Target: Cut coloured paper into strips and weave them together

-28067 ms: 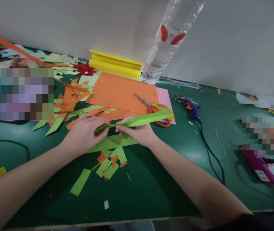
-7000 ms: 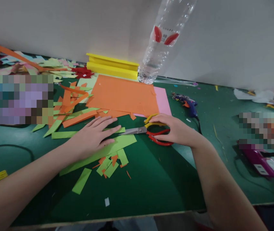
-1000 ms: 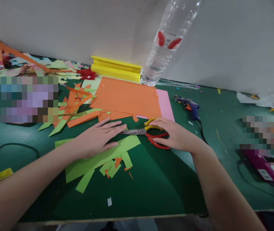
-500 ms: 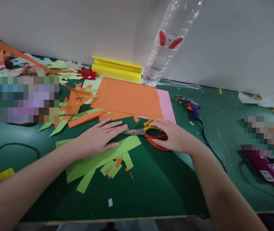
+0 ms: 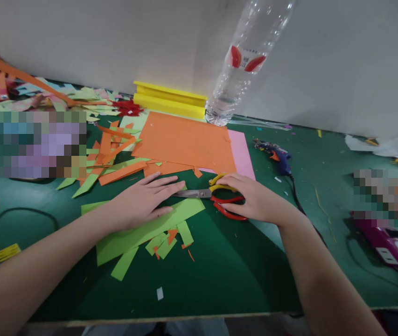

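One pair of scissors (image 5: 205, 193) is sitting between two hands above the green table (image 5: 237, 289), its long axis running nearly left to right. Its blades (image 5: 192, 193) are pointing left, the tips ending at the left hand (image 5: 141, 200), while its two handles, one yellow and one red, are lying to the right. The right hand (image 5: 256, 198) is holding these handles; the left hand is spreading wide and flat over green paper (image 5: 185, 211). Behind them, one big orange sheet (image 5: 185, 140) is partly covering one pink sheet (image 5: 242, 151), and one bottle (image 5: 233, 81) is standing nearby.
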Demonstrator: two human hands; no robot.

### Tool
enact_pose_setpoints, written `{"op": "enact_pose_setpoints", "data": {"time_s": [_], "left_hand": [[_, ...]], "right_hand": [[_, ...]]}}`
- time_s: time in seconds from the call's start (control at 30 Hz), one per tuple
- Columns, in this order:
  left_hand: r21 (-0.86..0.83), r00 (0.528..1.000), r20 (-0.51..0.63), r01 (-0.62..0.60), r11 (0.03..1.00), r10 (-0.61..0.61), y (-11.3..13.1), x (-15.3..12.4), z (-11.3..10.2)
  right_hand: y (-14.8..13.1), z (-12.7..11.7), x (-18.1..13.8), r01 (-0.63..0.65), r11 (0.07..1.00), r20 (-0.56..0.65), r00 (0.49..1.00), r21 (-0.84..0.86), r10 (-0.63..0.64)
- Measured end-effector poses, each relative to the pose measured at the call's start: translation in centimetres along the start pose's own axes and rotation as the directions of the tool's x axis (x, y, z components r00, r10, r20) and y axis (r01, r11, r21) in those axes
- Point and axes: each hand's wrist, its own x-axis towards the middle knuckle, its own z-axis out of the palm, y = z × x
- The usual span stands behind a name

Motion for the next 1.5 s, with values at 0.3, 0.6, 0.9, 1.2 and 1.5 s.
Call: {"op": "enact_pose_setpoints", "data": {"time_s": [0.3,0.6,0.9,1.2,1.5], "left_hand": [[0.011,1.0,-0.02,-0.013,1.0,0.013,-0.1,0.0,0.1],[0.001,0.999,-0.036,-0.02,1.0,0.02,-0.1,0.0,0.2],[0.034,0.999,-0.027,-0.018,0.999,0.019,-0.1,0.0,0.1],[0.055,0.999,-0.027,0.023,0.998,-0.022,0.9,0.3,0.2],[-0.005,0.996,-0.082,0.021,1.0,-0.021,1.1,0.5,-0.3]], "right_hand": [[-0.8,0.7,0.3,0.002,0.999,-0.059,0.998,-0.048,-0.005],[-0.7,0.3,0.3,0.025,0.999,-0.019,0.999,-0.023,-0.026],[-1.0,0.2,0.2,0.044,0.999,-0.032,0.998,-0.01,-0.044],[-1.1,0.5,0.2,0.03,0.999,-0.052,0.998,-0.042,-0.032],[-1.1,0.4,0.3,0.026,0.999,-0.051,0.998,-0.037,-0.028]]}}
